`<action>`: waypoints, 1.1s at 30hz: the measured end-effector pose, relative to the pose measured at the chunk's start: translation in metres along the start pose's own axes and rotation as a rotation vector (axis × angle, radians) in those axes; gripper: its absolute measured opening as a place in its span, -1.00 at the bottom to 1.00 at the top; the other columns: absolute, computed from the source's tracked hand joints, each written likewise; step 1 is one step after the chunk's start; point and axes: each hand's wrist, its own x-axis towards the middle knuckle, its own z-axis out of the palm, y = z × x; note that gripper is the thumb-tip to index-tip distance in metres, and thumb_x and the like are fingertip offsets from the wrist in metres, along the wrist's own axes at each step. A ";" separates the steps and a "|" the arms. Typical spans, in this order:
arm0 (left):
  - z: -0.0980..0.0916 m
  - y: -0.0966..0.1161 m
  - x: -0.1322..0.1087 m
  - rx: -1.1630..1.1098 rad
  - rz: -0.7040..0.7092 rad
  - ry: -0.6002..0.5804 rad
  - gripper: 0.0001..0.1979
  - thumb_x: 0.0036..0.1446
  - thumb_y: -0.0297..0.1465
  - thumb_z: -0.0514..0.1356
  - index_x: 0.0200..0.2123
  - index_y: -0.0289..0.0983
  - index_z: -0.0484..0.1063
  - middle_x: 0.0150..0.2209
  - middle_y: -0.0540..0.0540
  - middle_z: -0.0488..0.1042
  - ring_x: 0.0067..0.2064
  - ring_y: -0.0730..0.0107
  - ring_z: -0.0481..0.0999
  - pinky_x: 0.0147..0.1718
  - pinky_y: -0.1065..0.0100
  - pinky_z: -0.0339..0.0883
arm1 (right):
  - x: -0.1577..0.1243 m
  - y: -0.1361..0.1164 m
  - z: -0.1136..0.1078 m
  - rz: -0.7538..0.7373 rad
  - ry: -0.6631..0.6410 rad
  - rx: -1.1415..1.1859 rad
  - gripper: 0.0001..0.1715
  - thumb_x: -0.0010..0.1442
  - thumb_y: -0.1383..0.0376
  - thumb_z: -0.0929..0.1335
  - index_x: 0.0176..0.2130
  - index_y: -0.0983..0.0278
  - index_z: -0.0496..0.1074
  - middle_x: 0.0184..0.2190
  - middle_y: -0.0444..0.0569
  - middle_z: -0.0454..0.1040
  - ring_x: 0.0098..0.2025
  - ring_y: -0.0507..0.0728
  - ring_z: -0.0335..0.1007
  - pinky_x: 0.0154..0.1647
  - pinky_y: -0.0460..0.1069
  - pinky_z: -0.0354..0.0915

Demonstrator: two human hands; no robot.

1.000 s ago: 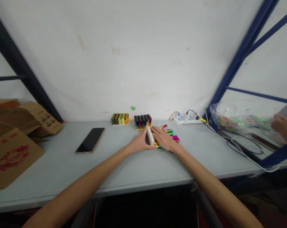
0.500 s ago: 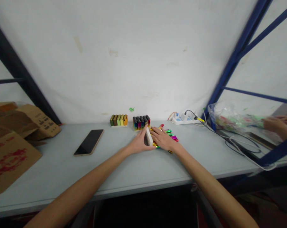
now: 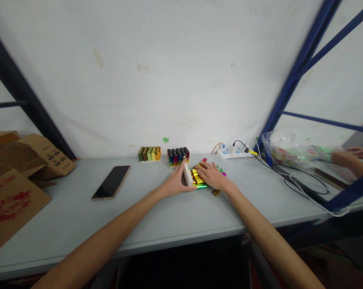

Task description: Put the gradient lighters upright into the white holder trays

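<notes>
Our right hand [image 3: 213,176] has slid a little away from the white tray [image 3: 187,175] since the earlier frame, so that more of the shiny gold pieces [image 3: 196,176] now show between it and the tray; our left hand [image 3: 175,182] has stayed where it was on the table [image 3: 169,220]. We grip the tray on its edge with the left hand, thumb at the near end and fingers at the far end, spread just as wide as the tray is long; we lay the right hand palm down over the pieces, fingers loosely stretched, and cannot tell whether it pinches any of them. One green piece [image 3: 201,186] lies just beside our left thumb; a magenta piece [image 3: 224,174] pokes out to the right of our right hand, and a loose gold piece [image 3: 215,192] lies on its near side. Beyond our left hand stand a black-topped pack [image 3: 178,155] and, farther left, a yellow-green pack [image 3: 149,153]; well left of that hand lies a phone [image 3: 111,182]; beyond our right hand, near the wall, sits a power strip [image 3: 234,151].
</notes>
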 end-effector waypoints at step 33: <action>-0.001 -0.001 0.001 0.030 0.006 0.002 0.35 -0.11 0.04 0.46 0.51 -0.30 -0.27 0.47 -0.41 0.03 0.47 -0.18 0.07 0.41 -0.08 0.02 | 0.003 -0.004 0.001 -0.053 0.026 0.079 -0.39 0.54 0.15 0.04 0.39 0.24 0.26 0.38 0.17 0.27 0.42 0.26 0.14 0.44 0.33 -0.02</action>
